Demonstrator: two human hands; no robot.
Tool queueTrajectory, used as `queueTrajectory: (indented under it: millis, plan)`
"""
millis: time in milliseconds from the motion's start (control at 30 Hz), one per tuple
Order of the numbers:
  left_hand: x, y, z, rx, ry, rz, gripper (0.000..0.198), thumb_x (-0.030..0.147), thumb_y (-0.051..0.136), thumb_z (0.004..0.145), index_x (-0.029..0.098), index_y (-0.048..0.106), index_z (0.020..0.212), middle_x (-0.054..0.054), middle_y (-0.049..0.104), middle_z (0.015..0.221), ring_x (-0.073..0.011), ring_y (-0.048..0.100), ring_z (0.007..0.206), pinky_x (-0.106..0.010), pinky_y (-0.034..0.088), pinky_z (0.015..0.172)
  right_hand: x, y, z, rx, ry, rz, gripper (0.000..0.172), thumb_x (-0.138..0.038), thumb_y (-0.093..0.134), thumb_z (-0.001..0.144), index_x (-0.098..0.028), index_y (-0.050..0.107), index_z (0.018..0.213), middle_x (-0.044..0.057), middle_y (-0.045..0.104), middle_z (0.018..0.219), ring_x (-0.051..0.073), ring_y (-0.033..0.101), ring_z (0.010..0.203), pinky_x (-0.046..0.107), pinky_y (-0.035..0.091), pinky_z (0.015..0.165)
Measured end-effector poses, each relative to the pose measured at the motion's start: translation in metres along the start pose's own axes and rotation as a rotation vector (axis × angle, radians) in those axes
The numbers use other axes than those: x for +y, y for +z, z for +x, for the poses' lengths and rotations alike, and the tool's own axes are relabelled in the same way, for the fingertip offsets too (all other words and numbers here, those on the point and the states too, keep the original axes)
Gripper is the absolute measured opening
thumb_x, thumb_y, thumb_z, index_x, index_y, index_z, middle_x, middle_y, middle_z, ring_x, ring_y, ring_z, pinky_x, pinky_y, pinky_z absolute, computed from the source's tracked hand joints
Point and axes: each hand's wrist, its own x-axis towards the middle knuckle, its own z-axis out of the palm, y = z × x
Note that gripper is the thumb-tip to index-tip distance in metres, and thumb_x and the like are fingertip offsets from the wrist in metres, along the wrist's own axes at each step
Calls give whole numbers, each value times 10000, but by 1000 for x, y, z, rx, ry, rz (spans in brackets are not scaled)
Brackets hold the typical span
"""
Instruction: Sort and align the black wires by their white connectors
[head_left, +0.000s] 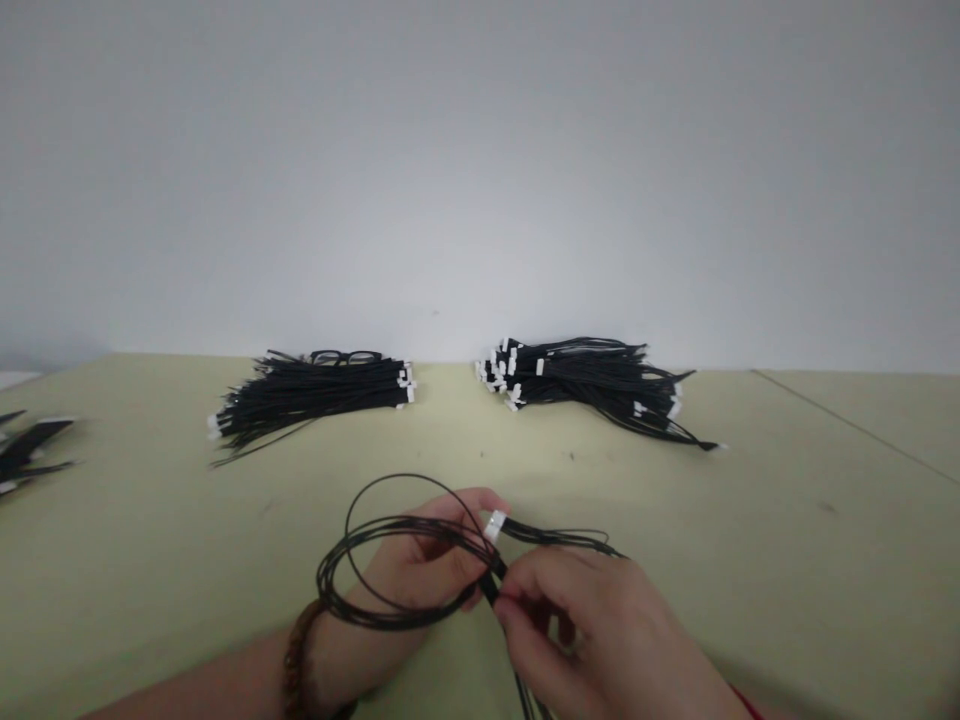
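Note:
A black wire harness is looped in a loose coil in front of me. My left hand is closed on it, with the coil hanging over the wrist side. Near the left fingertips sits the white connector, with black wires running from it to the right. My right hand pinches the dark strands just right of the left thumb. More wires hang down below the right fingers. What lies exactly between the right fingertips is partly hidden.
Against the pale wall, a bundle of black cables with white ends lies at the left, eyeglasses behind it. A second cable bundle lies at the right. More dark cables are at the far left edge. A seam line crosses the table's right side.

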Motion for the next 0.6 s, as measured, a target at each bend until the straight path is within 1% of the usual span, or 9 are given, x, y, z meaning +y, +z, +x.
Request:
queueTrajectory:
  millis: [133,200,267,367,467,500,533,567,600]
  plan:
    - [5,4,1,-4,0,-17,238,309,741,717,161,651,880,32,503,594,-82,411,500,-186,299,461,-3,-5,1,-109,137,52,166,-120,500,752,-218,569,637,-54,605,593,108,528,515,201,333,472]
    - [7,6,2,2,-18,-62,246,319,765,686,155,644,825,40,491,575,-70,388,467,-183,278,437,-3,-8,2,-134,159,39,183,-135,491,778,-217,563,631,-47,605,595,112,522,518,205,327,470]
    - [7,8,2,7,-40,-102,278,334,783,659,156,639,818,42,496,570,-62,378,446,-182,267,423,-3,-9,2,-139,151,2,200,-136,488,785,-214,546,611,-43,594,583,114,510,512,210,315,464]
    - [4,7,2,-7,-66,-123,345,367,807,620,154,645,838,35,511,577,-62,392,437,-189,266,423,-4,-9,2,-140,138,-84,182,-116,508,754,-207,524,597,-38,569,563,115,482,479,221,288,446]
    - [2,5,3,-19,-84,-163,400,389,814,603,166,664,899,29,510,594,-69,409,455,-194,267,436,-4,-12,4,-160,167,-114,138,-68,527,670,-203,531,640,-43,531,546,112,440,450,225,265,435]
    - [2,5,3,-16,-83,-179,411,389,814,605,172,669,922,27,512,604,-69,410,462,-193,263,438,-4,-16,6,-188,187,-65,150,-58,523,645,-202,549,676,-47,519,547,110,430,454,221,262,434]
    - [2,4,4,-8,-84,-191,408,386,813,607,177,675,929,26,511,612,-65,404,464,-191,256,438,-4,-22,8,-244,223,27,164,-62,512,635,-201,565,704,-51,503,539,109,425,456,215,261,430]
    - [2,4,5,6,-87,-198,397,381,813,609,179,682,926,26,508,615,-61,395,464,-188,250,438,-4,-29,11,-329,270,165,157,-82,499,644,-196,579,715,-52,487,526,106,423,453,208,267,426]
    - [2,4,5,23,-89,-199,382,373,814,611,180,688,916,27,503,619,-58,387,469,-187,252,443,-3,-37,14,-409,319,351,133,-114,487,664,-191,588,706,-49,475,513,103,423,443,203,277,419]
